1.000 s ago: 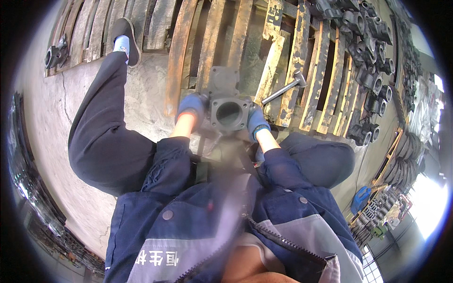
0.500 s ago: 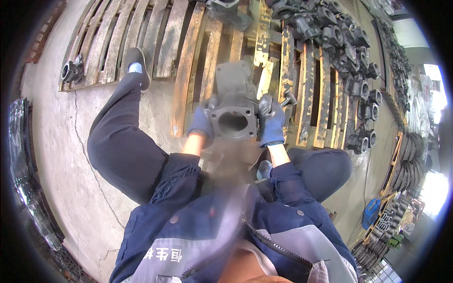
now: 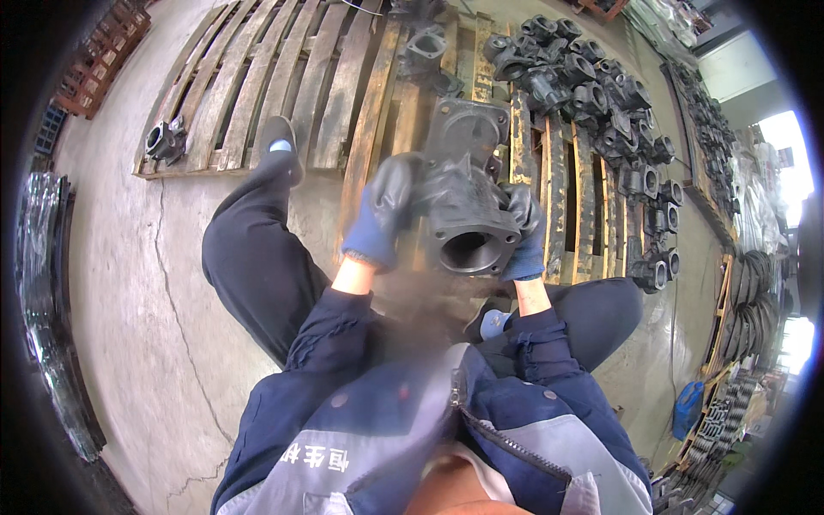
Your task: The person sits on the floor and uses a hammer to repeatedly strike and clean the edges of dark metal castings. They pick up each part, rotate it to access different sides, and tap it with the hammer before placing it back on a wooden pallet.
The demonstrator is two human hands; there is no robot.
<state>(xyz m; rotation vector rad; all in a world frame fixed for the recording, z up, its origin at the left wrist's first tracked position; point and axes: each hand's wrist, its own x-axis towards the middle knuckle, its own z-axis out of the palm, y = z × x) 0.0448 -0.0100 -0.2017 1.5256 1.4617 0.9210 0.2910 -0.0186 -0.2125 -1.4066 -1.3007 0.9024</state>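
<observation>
A dark grey cast-metal pipe housing is in front of me, with a flange around its round opening turned toward me and another flange at its far end. My right hand, in a blue glove with a dark coated palm, closes on the housing's right side by the near flange. On the other side my left hand, gloved the same way, is beside the housing's left wall. Motion blurs its fingers, so whether they grip it is unclear.
Slatted wooden pallets lie ahead, with a heap of similar castings on the right. One casting sits at the left pallet's corner, another farther ahead. Wrapped stock lines the left edge. A blue object is at lower right.
The housing has shifted right in view, its near opening now larger and tilted. My left hand has moved up its side and blurred. The small hammer-like piece by my right hand no longer shows.
</observation>
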